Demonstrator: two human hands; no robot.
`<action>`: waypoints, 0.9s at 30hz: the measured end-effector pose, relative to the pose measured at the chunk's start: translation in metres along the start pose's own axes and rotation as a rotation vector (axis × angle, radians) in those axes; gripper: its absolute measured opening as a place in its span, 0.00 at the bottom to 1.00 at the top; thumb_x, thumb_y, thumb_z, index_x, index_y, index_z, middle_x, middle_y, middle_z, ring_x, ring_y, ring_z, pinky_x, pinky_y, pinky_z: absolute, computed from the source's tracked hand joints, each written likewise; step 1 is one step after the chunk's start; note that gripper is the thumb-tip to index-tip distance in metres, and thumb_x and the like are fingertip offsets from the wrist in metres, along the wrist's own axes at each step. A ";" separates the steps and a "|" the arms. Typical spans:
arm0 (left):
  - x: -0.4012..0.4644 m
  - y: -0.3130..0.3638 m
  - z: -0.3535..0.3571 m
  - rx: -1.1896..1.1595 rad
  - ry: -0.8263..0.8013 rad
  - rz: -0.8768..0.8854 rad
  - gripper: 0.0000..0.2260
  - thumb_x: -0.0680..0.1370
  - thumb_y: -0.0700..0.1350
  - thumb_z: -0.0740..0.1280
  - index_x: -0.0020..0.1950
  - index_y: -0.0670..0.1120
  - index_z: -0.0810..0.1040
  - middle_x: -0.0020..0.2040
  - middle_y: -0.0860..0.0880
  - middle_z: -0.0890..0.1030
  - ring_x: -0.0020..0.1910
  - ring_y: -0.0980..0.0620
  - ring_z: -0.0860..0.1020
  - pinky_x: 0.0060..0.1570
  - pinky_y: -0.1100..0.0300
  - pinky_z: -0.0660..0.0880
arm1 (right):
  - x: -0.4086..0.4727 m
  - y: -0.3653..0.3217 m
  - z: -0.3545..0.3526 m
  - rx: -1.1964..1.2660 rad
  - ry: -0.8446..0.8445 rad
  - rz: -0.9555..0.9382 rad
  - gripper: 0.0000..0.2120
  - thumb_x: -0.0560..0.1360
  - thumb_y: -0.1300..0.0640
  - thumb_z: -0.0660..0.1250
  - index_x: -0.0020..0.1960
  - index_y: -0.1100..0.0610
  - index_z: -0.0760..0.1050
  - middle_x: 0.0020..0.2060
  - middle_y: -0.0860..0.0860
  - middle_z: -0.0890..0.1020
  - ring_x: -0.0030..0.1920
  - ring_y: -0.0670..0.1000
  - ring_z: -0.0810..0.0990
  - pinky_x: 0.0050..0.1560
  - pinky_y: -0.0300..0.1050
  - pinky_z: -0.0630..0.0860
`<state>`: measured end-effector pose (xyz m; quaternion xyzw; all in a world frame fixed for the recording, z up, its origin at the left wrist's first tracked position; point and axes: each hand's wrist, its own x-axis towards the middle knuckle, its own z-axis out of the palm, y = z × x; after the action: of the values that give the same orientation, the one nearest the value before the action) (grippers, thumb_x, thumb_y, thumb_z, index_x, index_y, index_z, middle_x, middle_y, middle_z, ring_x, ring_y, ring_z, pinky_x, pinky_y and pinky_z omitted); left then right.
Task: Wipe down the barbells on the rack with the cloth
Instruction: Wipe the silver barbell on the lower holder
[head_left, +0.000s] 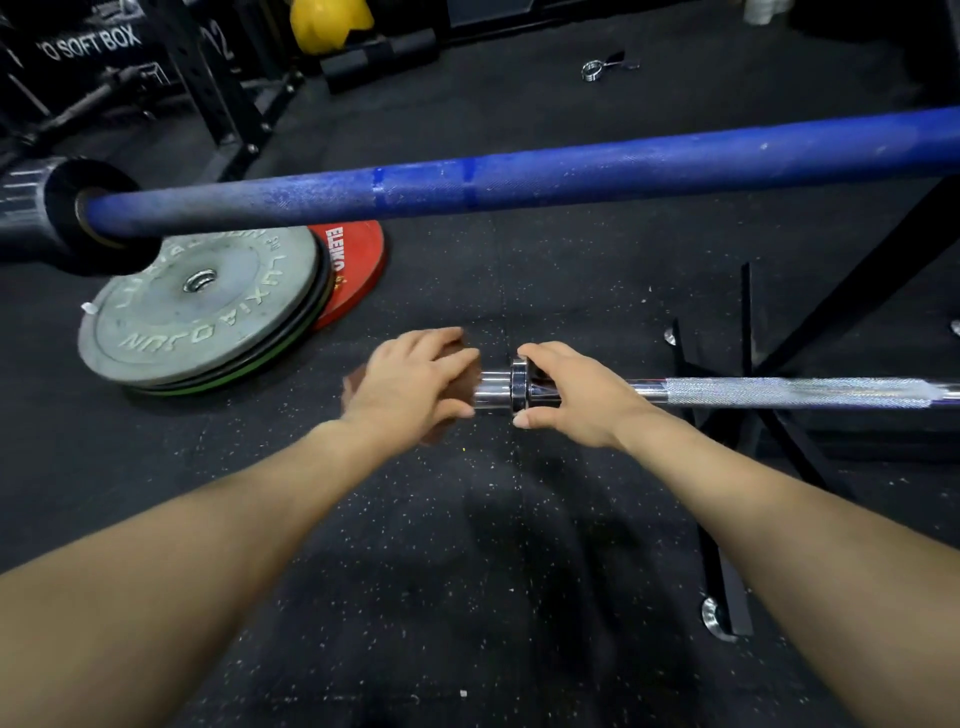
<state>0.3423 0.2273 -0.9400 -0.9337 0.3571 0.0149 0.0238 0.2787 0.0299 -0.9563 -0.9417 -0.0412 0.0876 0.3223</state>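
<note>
At chrome bar's (779, 392) left end: left hand (410, 387) wrapping what seems a brown cloth (460, 387) round the sleeve, right hand (566, 397) gripping beside the collar. Long axis running rightward, unwiped, past right hand.

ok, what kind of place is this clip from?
Almost certainly a weightlifting gym. A blue barbell crosses the view, weight plates are stacked on speckled rubber floor, and both hands work at the end of a chrome barbell.
</note>
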 end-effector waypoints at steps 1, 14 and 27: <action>0.007 0.014 0.000 0.018 0.009 0.044 0.30 0.76 0.59 0.64 0.76 0.54 0.60 0.76 0.51 0.57 0.73 0.48 0.57 0.71 0.52 0.53 | 0.000 0.000 0.000 -0.001 0.002 -0.002 0.35 0.73 0.48 0.71 0.74 0.52 0.60 0.69 0.48 0.66 0.64 0.51 0.71 0.65 0.50 0.68; -0.006 -0.021 0.000 0.047 -0.072 -0.051 0.33 0.75 0.59 0.64 0.77 0.52 0.57 0.77 0.51 0.55 0.73 0.48 0.59 0.71 0.54 0.54 | 0.002 -0.003 -0.004 -0.007 -0.037 0.021 0.33 0.73 0.49 0.71 0.73 0.52 0.60 0.68 0.48 0.67 0.63 0.51 0.70 0.65 0.48 0.68; -0.005 0.016 0.007 0.030 -0.013 -0.016 0.40 0.76 0.47 0.68 0.78 0.49 0.42 0.78 0.47 0.42 0.77 0.46 0.46 0.74 0.48 0.43 | 0.003 -0.006 -0.004 -0.051 -0.041 0.039 0.37 0.73 0.50 0.71 0.76 0.54 0.56 0.71 0.49 0.64 0.66 0.51 0.68 0.67 0.45 0.65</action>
<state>0.3277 0.2189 -0.9478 -0.9359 0.3496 0.0153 0.0401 0.2818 0.0327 -0.9502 -0.9482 -0.0319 0.1121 0.2956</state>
